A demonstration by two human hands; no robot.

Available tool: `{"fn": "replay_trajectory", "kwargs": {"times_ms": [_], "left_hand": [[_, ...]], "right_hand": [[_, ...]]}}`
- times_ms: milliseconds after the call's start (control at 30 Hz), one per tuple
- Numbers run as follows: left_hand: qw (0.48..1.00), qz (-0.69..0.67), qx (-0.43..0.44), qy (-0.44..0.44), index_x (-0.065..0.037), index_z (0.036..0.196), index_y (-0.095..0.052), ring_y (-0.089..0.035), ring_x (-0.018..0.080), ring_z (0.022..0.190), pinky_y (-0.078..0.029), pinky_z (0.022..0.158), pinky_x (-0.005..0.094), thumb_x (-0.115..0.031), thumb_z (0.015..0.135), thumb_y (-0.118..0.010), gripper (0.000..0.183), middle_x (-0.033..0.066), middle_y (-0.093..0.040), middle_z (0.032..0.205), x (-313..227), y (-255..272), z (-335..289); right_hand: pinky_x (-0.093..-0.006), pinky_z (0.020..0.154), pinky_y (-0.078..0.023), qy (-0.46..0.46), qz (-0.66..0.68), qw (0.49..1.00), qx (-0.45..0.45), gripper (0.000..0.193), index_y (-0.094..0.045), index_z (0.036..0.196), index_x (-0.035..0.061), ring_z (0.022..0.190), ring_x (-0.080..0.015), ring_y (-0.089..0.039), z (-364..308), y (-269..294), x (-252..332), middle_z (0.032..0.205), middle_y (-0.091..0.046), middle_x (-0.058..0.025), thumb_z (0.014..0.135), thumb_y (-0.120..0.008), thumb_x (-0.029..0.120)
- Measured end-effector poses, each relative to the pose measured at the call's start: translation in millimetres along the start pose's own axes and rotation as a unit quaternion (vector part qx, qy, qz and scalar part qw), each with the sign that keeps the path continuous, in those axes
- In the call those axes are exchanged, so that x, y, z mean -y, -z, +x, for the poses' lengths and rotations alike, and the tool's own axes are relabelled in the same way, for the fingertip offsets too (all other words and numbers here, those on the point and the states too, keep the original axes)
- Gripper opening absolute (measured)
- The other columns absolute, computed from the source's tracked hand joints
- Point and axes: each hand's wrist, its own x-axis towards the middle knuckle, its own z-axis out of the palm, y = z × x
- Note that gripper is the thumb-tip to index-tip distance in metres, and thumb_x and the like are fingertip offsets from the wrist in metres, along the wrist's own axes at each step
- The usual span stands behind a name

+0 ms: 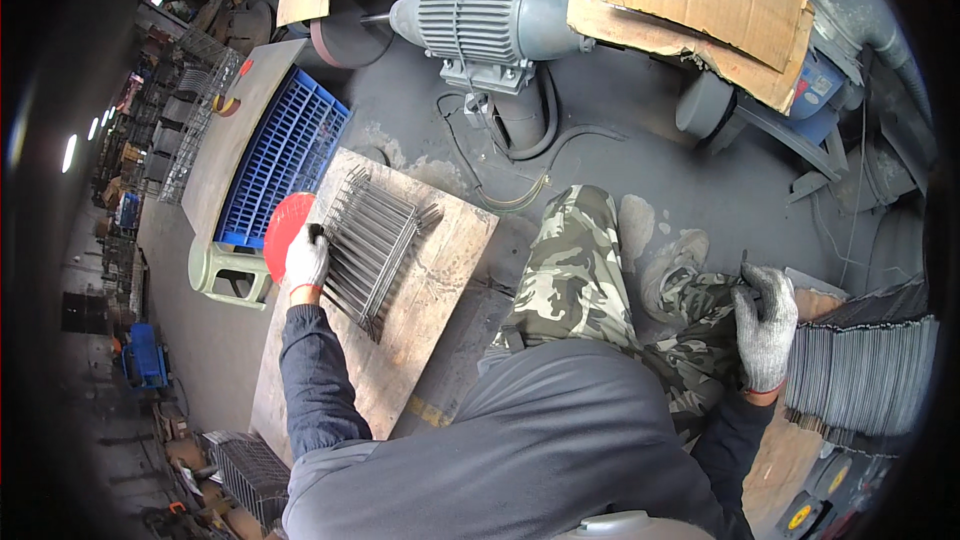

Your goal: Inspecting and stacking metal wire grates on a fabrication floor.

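Grip of left hand point(307, 258) half-curls over red disc point(283, 229) beside wire racks point(372, 252).

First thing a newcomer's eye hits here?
Probably the bright red disc left of centre, partly covered in view by the left gloved hand, beside a stack of wire racks on a wooden board. Next, the big finned grey motor at top centre, and the blue grid-patterned panel above and left of the board.
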Motion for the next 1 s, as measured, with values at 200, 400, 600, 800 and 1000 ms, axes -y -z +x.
{"fn": "replay_trajectory", "kwargs": {"times_ms": [200, 400, 600, 800, 1000], "left_hand": [[0.998, -0.01, -0.062, -0.002, -0.007, 0.118, -0.072, -0.074, 0.0369, 0.106, -0.057, 0.094, 0.0442, -0.014, 0.1, -0.059, 0.023, 0.0174, -0.078, 0.112, -37.1, 53.9, -7.6], [0.989, -0.097, -0.073, -0.082, 0.0, 0.121, -0.068, -0.075, 0.03, 0.104, -0.056, 0.094, 0.0385, -0.006, 0.099, -0.059, 0.024, 0.0184, -0.077, 0.111, -125.0, 130.6, 0.3], [0.946, -0.083, -0.082, -0.303, -0.006, 0.119, -0.07, -0.076, 0.0363, 0.096, -0.06, 0.085, 0.0413, -0.007, 0.094, -0.066, 0.026, 0.0171, -0.076, 0.107, -314.5, 151.7, -14.5], [0.851, -0.137, -0.029, -0.506, -0.007, 0.119, -0.07, -0.074, 0.0361, 0.091, -0.06, 0.08, 0.0423, -0.008, 0.083, -0.072, 0.036, 0.0163, -0.074, 0.104, -460.8, 108.3, -46.1], [0.81, -0.193, -0.06, -0.55, -0.009, 0.135, -0.064, -0.06, 0.0374, 0.124, -0.047, 0.102, 0.0477, -0.014, 0.074, -0.082, 0.063, 0.0184, -0.063, 0.134, -513.2, 60.6, -48.6]], "right_hand": [[-0.0354, 0.096, -0.054, -0.02, 0.0, 0.999, 0.025, 0.027, -0.071, 0.117, -0.0034, 0.104, -0.0251, -0.07, -10.0, 4.1, -21.6, 0.111, -0.073, -0.0146, 0.091, -0.075, -0.003], [-0.0364, 0.094, -0.054, -0.082, 0.17, 0.982, 0.025, 0.03, -0.074, 0.115, -0.0038, 0.102, -0.0257, -0.071, 7.5, 5.8, 2.1, 0.106, -0.073, -0.0147, 0.085, -0.074, -0.004], [-0.0373, 0.112, -0.052, -0.142, 0.511, 0.848, -0.007, 0.058, -0.054, 0.146, -0.0025, 0.13, -0.0226, -0.06, 52.5, -45.0, 55.9, 0.141, -0.062, -0.0126, 0.093, -0.077, -0.001], [-0.0351, 0.105, -0.054, -0.162, 0.549, 0.82, 0.025, 0.057, -0.053, 0.149, 0.0004, 0.126, -0.022, -0.064, 76.6, -49.6, 85.3, 0.141, -0.062, -0.0147, 0.096, -0.074, 0.001], [-0.0271, 0.073, -0.056, -0.25, 0.541, 0.803, -0.002, 0.013, -0.069, 0.113, 0.0051, 0.084, -0.0115, -0.069, 70.7, -39.0, 13.0, 0.098, -0.073, -0.0043, 0.101, -0.072, 0.008]]}}
